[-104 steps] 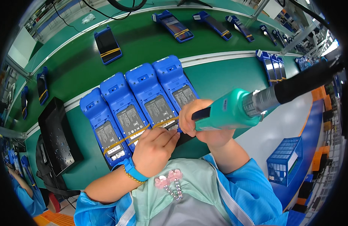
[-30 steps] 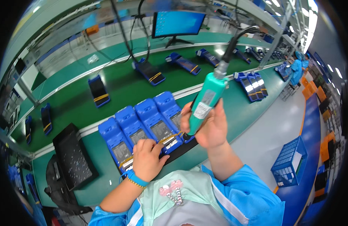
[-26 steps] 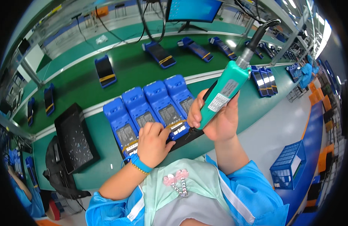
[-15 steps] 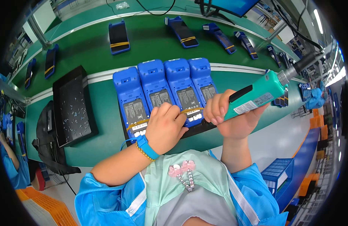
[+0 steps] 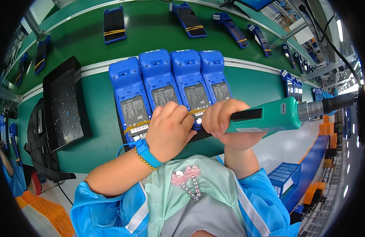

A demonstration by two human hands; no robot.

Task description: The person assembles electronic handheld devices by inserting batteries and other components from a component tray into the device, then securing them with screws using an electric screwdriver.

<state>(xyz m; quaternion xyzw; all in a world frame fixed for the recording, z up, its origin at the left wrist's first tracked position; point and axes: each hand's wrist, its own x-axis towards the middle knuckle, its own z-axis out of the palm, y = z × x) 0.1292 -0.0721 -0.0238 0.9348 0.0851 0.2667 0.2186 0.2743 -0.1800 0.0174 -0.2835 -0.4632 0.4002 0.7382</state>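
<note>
Several blue handheld terminals lie side by side in front of me, backs up, with dark battery packs (image 5: 164, 97) showing. The leftmost blue terminal (image 5: 127, 83) has a yellow rubber band (image 5: 137, 127) across its lower end. Over the lower end of the second blue terminal (image 5: 156, 73) rests my left hand (image 5: 169, 129), its fingers curled; what they grip is hidden. My right hand (image 5: 233, 122) is closed around a green electric screwdriver (image 5: 275, 113), tilted almost level. Its tip is hidden behind that hand. Another yellow band (image 5: 197, 111) shows between my hands.
A black tray (image 5: 86, 122) with scattered small screws stands at left, beside a black bag (image 5: 34, 136). Banded terminals (image 5: 114, 24) lie along the dark green strip beyond the white rail. More terminals (image 5: 292, 87) stand at far right. A blue basket (image 5: 283, 177) is at lower right.
My right hand has moved slightly left and down, and the screwdriver has swung from slanting upward to nearly level. My left hand stays on the terminals. The whole view has shifted a little.
</note>
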